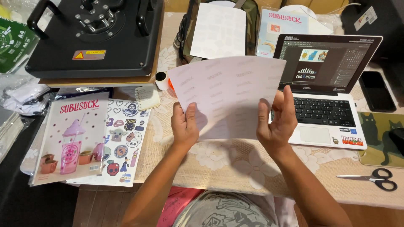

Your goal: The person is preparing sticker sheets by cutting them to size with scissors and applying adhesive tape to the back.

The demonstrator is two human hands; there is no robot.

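Note:
I hold a white sheet of paper [227,92] up over the table with both hands, its back toward me, faint pale marks repeating across it. My left hand [184,126] grips its lower left edge, thumb on the near face. At the lower right edge my right hand [277,122] pinches the sheet, fingers spread up behind it. The sheet covers part of the laptop [328,84] that stands open just behind it.
A black heat press [97,38] sits at the back left. A pink packet [73,138] lies over a sticker sheet [124,143] at the left. Scissors [374,178] lie at the right front, by a cat-print mouse pad [378,138] and a phone [376,90]. A lace cloth [219,164] covers the table.

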